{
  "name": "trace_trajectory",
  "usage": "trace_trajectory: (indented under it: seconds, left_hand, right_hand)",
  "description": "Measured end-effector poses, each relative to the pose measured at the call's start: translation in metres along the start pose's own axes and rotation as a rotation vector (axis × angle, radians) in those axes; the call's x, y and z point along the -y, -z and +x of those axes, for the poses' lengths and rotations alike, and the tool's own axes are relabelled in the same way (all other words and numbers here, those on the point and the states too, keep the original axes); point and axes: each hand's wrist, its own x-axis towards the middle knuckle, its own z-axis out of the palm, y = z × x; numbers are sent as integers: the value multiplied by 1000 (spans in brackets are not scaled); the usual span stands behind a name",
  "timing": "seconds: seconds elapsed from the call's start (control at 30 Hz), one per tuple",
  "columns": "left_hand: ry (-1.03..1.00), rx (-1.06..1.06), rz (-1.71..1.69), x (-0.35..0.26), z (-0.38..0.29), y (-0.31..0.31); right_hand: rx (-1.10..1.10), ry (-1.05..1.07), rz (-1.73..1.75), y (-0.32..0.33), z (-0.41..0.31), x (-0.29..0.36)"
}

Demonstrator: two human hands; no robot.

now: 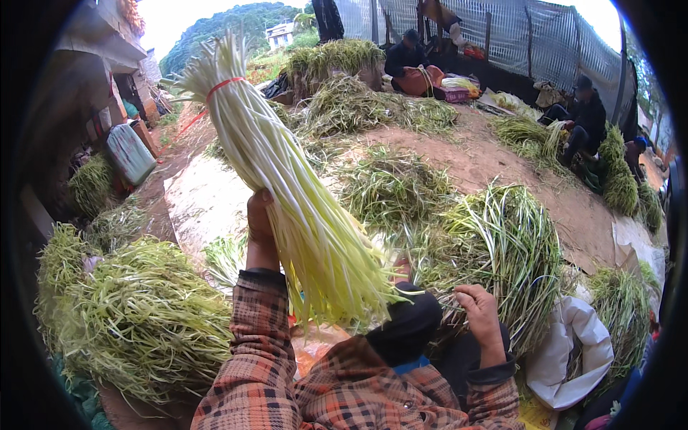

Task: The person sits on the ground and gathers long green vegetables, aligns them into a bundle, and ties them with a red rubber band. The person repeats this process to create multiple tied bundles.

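Observation:
My left hand (pixel 260 217) is raised and closed around a long bundle of pale leafy stalks (pixel 295 183), perhaps blanched garlic chives. The bundle tilts, its white ends up at the left and its yellow-green tips hanging toward my lap. A red tie (pixel 223 86) circles it near the white ends, with a loose tail trailing down left. Above my right knee, my right hand (pixel 480 312) has its fingers curled and thumb drawn in; no held thing can be made out. Just beyond it lies a heap of green stalks (pixel 505 252).
A large stalk pile (pixel 145 317) fills my left side. White sacking (pixel 204 193) covers ground ahead. An open white sack (pixel 570 349) stands at my right. Farther off, people (pixel 583 121) sit among heaps by a corrugated fence (pixel 505 37). A wrapped bale (pixel 130 153) leans near the building.

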Motion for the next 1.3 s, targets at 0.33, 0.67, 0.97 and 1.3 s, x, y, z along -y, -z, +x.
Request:
trace_trajectory:
  seconds: [0.33, 0.67, 0.97, 1.3]
  left_hand:
    - [233, 210, -130, -20, -23, -49]
    - [527, 381, -243, 46, -77, -81]
    - [635, 459, -290, 84, -85, -102]
    - [639, 482, -233, 80, -85, -127]
  right_hand:
    - [106, 115, 279, -10, 48, 104]
    - [184, 406, 587, -71, 83, 183]
    - [-233, 505, 523, -77, 71, 170]
    - [-366, 543, 178, -43, 66, 164]
